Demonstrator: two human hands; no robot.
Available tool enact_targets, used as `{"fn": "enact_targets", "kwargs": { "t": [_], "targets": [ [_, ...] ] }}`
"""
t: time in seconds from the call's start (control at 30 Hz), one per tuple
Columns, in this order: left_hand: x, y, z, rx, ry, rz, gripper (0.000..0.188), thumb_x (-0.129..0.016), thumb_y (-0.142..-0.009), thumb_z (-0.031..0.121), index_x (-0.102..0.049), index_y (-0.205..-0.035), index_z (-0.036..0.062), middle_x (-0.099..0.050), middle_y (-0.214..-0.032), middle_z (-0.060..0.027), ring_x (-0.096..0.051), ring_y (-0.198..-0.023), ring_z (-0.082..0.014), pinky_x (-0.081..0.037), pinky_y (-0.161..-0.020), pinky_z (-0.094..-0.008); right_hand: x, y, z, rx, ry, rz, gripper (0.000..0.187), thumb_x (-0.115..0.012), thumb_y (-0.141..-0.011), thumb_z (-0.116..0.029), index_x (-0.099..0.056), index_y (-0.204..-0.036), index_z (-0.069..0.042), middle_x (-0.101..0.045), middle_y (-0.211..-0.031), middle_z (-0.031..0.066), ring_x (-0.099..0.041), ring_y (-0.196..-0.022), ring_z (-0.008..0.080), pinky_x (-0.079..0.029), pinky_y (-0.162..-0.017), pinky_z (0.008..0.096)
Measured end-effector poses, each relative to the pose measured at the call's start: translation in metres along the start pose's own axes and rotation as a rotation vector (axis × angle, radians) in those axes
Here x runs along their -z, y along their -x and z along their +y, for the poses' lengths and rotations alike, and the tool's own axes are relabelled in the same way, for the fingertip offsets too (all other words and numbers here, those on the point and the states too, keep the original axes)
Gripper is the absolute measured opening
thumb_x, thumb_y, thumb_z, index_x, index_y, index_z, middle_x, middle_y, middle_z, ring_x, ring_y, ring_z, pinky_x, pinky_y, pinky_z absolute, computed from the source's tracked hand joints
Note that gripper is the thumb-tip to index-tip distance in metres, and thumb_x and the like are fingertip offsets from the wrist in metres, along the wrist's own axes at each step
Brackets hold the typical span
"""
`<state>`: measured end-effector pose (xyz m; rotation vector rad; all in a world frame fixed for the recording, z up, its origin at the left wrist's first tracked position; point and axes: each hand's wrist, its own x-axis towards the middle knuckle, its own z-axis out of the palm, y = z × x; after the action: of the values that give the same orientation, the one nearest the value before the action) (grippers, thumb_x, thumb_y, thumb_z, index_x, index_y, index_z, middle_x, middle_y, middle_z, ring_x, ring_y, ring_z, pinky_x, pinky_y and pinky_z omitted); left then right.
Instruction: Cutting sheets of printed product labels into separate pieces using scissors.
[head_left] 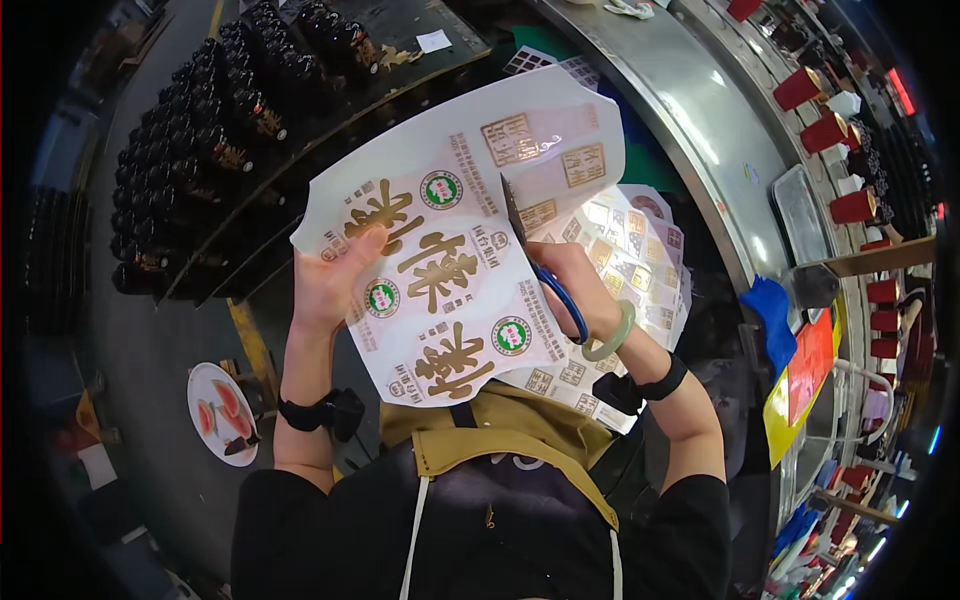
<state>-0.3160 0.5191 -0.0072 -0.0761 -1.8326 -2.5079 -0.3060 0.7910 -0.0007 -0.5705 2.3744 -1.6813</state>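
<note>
A large white sheet of printed labels (400, 330), with gold characters and round green emblems, is held up in front of me. My left hand (340, 280) pinches its left edge, thumb on top and fingers hidden beneath. In my right hand (580, 280) is a pair of scissors (560, 302) with blue handles. Their dark blade stands at a slit in the sheet, between the large gold characters and the small gold squares at the upper right. More printed sheets (665, 290) lie fanned out in my lap, under the held one.
Several dark bottles (200, 150) stand in rows on a dark rack at the left. A white plate with watermelon slices (222, 410) sits low on the left. To the right runs a metal counter (690, 100), with red cups (825, 132) and a metal tray (800, 215) beyond.
</note>
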Motion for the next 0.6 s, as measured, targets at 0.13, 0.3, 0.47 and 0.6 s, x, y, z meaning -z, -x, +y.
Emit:
{"fn": "enact_targets", "kwargs": {
  "t": [0.13,0.3,0.47,0.6],
  "targets": [
    [-0.002,-0.003,0.003,-0.006,0.001,-0.028,0.035,-0.062,-0.087,-0.004,-0.056,-0.122,-0.0035,-0.066,-0.11,-0.0118,-0.064,-0.095,-0.0174,-0.053,-0.082,-0.0299,0.001,0.002,0.006,-0.05,0.054,0.017,0.024,-0.054,-0.082,-0.007,-0.065,-0.098,0.008,-0.062,-0.072,0.0263,-0.059,-0.058,0.0284,-0.048,-0.059,0.0348],
    [-0.003,-0.005,-0.001,0.044,0.083,-0.046,0.036,-0.061,-0.088,-0.004,-0.054,-0.123,-0.0034,-0.065,-0.111,-0.0123,-0.064,-0.096,-0.0183,-0.053,-0.083,-0.0305,-0.003,0.003,0.009,-0.031,0.039,0.059,0.021,-0.056,-0.081,-0.009,-0.064,-0.092,0.008,-0.057,-0.063,0.0246,-0.054,-0.051,0.0266,-0.046,-0.055,0.035],
    [0.002,-0.007,-0.005,0.079,0.109,-0.046,0.038,-0.061,-0.088,-0.005,-0.052,-0.126,-0.0035,-0.064,-0.113,-0.0132,-0.064,-0.097,-0.02,-0.053,-0.084,-0.0322,-0.003,0.0,0.031,-0.096,0.056,0.014,0.022,-0.059,-0.084,-0.016,-0.059,-0.083,0.006,-0.055,-0.062,0.0206,-0.05,-0.052,0.0247,-0.043,-0.054,0.0342],
    [0.008,-0.009,-0.004,0.094,0.133,-0.024,0.039,-0.061,-0.088,-0.005,-0.051,-0.127,-0.0032,-0.064,-0.113,-0.0136,-0.064,-0.099,-0.021,-0.054,-0.085,-0.0329,-0.001,-0.005,0.034,-0.112,0.07,-0.078,0.033,-0.055,-0.089,-0.027,-0.054,-0.088,0.006,-0.055,-0.068,0.0208,-0.047,-0.059,0.0265,-0.043,-0.06,0.0374]
  ]
}}
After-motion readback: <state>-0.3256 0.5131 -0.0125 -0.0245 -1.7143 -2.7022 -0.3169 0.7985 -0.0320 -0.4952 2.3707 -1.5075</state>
